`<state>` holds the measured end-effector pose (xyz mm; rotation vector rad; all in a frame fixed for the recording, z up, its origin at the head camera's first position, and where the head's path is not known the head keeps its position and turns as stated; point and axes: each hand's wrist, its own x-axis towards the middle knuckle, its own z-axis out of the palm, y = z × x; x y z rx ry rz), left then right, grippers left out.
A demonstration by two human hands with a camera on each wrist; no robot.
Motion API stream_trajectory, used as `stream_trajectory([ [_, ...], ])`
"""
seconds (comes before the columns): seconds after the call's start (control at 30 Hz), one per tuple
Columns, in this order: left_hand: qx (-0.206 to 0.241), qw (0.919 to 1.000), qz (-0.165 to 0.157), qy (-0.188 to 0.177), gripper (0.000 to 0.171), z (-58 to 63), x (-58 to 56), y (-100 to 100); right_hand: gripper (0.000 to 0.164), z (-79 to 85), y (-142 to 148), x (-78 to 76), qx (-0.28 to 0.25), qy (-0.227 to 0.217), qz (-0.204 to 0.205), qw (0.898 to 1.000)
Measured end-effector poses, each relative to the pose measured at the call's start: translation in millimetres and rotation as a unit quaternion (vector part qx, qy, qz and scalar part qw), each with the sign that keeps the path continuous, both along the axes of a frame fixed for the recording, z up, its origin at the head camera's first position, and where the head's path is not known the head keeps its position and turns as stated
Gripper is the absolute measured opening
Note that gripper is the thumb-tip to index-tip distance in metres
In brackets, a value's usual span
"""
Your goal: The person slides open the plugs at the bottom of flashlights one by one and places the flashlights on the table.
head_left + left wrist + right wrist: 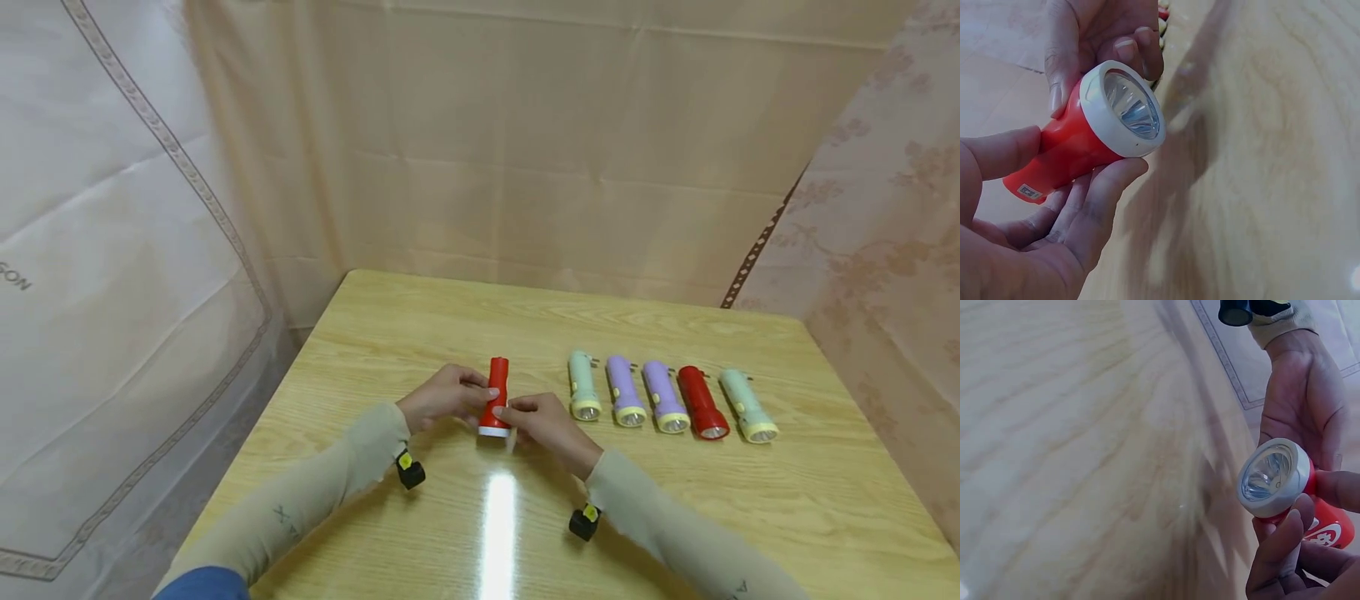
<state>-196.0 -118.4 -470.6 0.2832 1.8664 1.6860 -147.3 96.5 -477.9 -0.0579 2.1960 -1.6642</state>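
Both hands hold a red flashlight (497,388) with a white rim, its lens end toward the person in the head view. The left hand (447,395) grips its body from the left, thumb on one side and fingers under it in the left wrist view. From the right, the right hand (551,428) pinches it near the head. The clear lens and shiny reflector (1132,103) show in the left wrist view. White print (1325,536) marks the red body in the right wrist view.
To the right lies a row of flashlights: a pale green one (582,383), two purple ones (622,387), a dark red one (699,400) and another pale green one (746,402). The wooden table (420,317) has cloth hangings (487,150) behind it and at both sides.
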Motion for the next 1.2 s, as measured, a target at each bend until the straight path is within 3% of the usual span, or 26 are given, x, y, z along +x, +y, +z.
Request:
stream_trajectory([
  [0.57,-0.009,0.9997,-0.023,-0.007,0.038,-9.8,13.3,19,0.029,-6.8,25,18.6,-0.013,-0.001,0.030,0.999],
  [1.2,-0.007,0.9997,-0.022,-0.007,0.037,-14.6,14.1,22,0.029,-12.8,28,20.5,-0.006,0.013,0.026,1.000],
])
